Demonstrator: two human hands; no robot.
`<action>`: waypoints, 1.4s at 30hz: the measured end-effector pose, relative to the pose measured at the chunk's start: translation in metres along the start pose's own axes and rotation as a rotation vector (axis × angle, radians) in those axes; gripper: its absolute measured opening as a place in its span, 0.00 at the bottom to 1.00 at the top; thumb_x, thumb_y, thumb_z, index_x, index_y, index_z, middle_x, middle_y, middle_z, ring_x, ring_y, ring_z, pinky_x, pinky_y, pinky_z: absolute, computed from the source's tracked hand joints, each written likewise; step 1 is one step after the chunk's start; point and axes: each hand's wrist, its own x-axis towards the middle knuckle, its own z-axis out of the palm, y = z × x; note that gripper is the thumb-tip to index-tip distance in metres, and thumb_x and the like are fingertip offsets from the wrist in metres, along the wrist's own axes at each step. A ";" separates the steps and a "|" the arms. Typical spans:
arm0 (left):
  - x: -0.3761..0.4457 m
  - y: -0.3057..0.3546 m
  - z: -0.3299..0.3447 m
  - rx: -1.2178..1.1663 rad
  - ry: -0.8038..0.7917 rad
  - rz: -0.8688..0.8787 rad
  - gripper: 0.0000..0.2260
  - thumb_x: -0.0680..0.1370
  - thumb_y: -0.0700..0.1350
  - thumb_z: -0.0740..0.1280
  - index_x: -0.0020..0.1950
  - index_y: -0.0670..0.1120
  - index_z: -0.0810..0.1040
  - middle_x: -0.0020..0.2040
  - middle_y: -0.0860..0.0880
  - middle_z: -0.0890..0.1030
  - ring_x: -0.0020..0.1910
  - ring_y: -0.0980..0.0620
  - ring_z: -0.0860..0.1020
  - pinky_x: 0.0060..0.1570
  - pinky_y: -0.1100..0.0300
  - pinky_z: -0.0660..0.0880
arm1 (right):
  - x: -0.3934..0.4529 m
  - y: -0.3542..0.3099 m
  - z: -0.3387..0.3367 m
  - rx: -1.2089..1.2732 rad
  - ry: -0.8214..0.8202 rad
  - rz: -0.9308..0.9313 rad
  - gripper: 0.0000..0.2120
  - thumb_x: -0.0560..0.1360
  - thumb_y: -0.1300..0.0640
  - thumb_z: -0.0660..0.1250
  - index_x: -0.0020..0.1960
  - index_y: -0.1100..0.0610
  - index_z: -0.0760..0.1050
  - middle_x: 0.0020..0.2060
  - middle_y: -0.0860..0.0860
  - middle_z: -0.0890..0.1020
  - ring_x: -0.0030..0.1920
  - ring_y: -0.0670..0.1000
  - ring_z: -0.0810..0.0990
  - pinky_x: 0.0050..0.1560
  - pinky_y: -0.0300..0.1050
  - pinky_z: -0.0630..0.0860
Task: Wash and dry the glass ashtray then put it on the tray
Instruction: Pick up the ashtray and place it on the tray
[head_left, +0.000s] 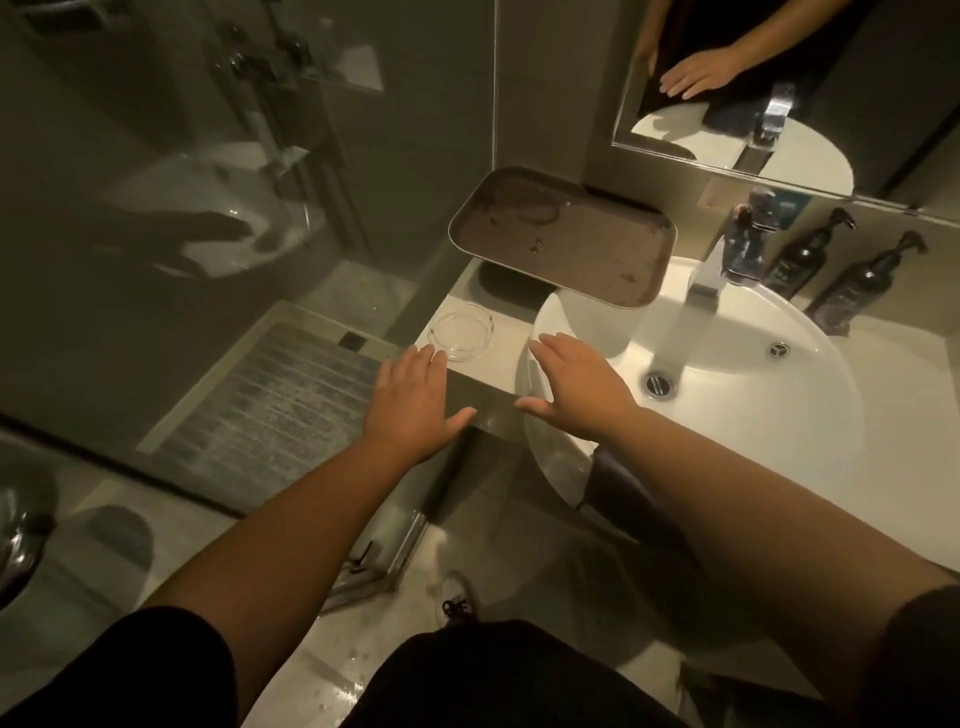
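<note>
Hard to make out: the room is dim from where I watch; the clear round glass ashtray (460, 331) shows mostly as a pale rim, and I cannot tell whether it is wet or dry.
Cut off: the wall mirror (779, 78) runs out of the top edge, showing only a reflected hand and part of the basin.
Left hand (415, 400): fingers spread flat, palm down, holding nothing; fingertips just short of the ashtray (touching or not, I cannot tell).
Right hand (574, 387): likewise spread wide and empty, over the near left rim of the white oval ceramic basin (779, 415).
Ashtray: upright on the pale counter ledge (498, 358), left of the basin, between my two hands.
Brown rectangular tray (563, 236): behind the ashtray, overhanging the basin, stained, bare.
Chrome tap (717, 265): water running.
Two dark pump bottles (831, 270): right of the tap.
</note>
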 end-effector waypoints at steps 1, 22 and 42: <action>0.009 -0.005 0.001 0.000 -0.001 0.005 0.39 0.75 0.67 0.60 0.77 0.43 0.58 0.77 0.43 0.63 0.77 0.43 0.59 0.75 0.44 0.56 | 0.009 -0.001 0.000 -0.004 0.003 0.000 0.39 0.73 0.33 0.64 0.76 0.53 0.60 0.75 0.52 0.65 0.73 0.56 0.65 0.72 0.53 0.63; 0.123 -0.057 0.049 -0.166 -0.164 -0.017 0.39 0.74 0.61 0.69 0.76 0.44 0.58 0.76 0.44 0.63 0.75 0.44 0.61 0.73 0.49 0.60 | 0.156 -0.008 0.031 -0.027 -0.228 -0.023 0.39 0.72 0.43 0.73 0.75 0.55 0.61 0.71 0.54 0.70 0.69 0.56 0.71 0.70 0.51 0.66; 0.162 -0.055 0.080 -0.502 -0.278 -0.184 0.45 0.69 0.57 0.76 0.78 0.45 0.56 0.74 0.44 0.67 0.71 0.43 0.67 0.66 0.47 0.69 | 0.209 0.005 0.056 0.020 -0.387 -0.035 0.42 0.71 0.47 0.72 0.76 0.59 0.55 0.67 0.57 0.71 0.65 0.59 0.73 0.64 0.52 0.72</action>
